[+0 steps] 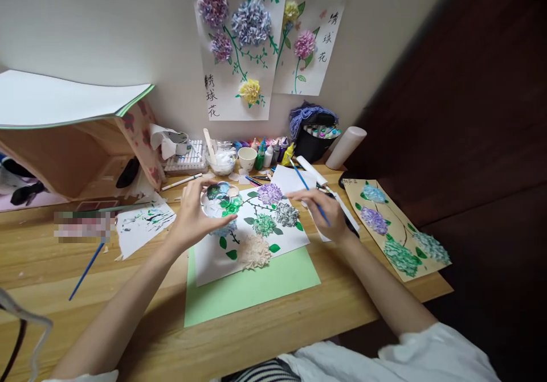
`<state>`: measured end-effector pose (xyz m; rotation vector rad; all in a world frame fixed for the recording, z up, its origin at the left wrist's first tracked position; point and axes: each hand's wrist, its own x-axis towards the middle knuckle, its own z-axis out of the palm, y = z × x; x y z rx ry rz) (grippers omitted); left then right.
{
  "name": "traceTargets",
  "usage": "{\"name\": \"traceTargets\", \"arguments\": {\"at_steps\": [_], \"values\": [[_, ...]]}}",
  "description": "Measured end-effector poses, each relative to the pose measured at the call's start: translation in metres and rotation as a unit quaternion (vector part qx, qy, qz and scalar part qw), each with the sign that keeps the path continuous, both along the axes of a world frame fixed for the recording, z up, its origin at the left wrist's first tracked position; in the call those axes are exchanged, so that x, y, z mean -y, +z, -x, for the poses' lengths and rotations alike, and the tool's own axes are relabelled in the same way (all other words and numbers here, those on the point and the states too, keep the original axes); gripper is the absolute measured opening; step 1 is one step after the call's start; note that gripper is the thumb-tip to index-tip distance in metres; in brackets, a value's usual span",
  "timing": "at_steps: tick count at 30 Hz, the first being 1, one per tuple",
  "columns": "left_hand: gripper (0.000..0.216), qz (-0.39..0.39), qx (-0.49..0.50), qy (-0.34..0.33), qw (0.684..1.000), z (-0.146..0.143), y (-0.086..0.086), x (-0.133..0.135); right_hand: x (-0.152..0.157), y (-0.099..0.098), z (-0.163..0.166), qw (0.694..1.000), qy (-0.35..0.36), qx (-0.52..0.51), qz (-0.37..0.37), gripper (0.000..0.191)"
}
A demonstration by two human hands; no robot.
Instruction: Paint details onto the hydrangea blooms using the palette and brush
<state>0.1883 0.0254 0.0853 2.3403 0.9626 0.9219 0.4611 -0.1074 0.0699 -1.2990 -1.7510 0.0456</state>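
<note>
1. Over the head camera, I am watching the left hand (192, 214) grasping a round white palette with paint-smeared wells (212, 206) between thumb and fingers, above the artwork's upper left part.
2. I am seeing the right hand (327, 211) gripping a slim blue-handled paintbrush (304, 183), which is slanting near the artwork's right edge.
3. The white paper artwork with raised, textured flowers (209, 262) is lying on a pale green sheet (252, 295), on the wooden worktop (154, 325).
4. Behind it, a small white cup (247, 159) is standing beside a green bottle (260, 160).
</note>
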Motion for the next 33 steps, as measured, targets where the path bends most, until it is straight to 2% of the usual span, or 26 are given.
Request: {"name": "traceTargets", "arguments": {"at_steps": [3,6,9,12,19,24,26,29,31,33], "values": [[0.063,0.006,-0.005,-0.001,1.0,-0.002,-0.005,0.003,0.034,-0.052,-0.018,0.992,-0.01,0.127,0.002,0.014],[0.065,0.009,-0.014,0.005,1.0,-0.005,-0.012,0.01,0.054,-0.087,-0.027,0.986,-0.01,0.162,0.032,0.015],[0.065,0.0,-0.023,0.019,1.0,-0.002,-0.02,0.018,0.057,-0.102,-0.027,0.98,-0.011,0.193,0.052,0.019],[0.063,-0.008,-0.029,0.036,0.999,0.007,-0.026,0.024,0.051,-0.104,-0.027,0.973,-0.006,0.223,0.06,0.023],[0.064,-0.032,-0.033,0.101,0.994,0.042,-0.033,0.036,0.044,-0.1,-0.025,0.961,0.001,0.269,0.06,0.024],[0.064,-0.028,-0.054,0.201,0.978,0.075,-0.052,0.038,0.044,-0.086,-0.025,0.958,0.031,0.283,0.026,0.021],[0.065,-0.014,-0.087,0.246,0.965,0.093,-0.062,0.038,0.037,-0.07,-0.022,0.961,0.041,0.272,-0.003,0.022],[0.067,0.015,-0.118,0.299,0.947,0.124,-0.073,0.037,0.008,-0.033,-0.001,0.975,0.086,0.196,-0.067,0.024],[0.069,0.031,-0.123,0.336,0.933,0.145,-0.078,0.035,-0.021,-0.007,0.032,0.974,0.128,0.166,-0.085,0.025],[0.069,0.041,-0.128,0.365,0.921,0.162,-0.082,0.032,-0.051,0.013,0.08,0.966,0.191,0.147,-0.096,0.021]]}}
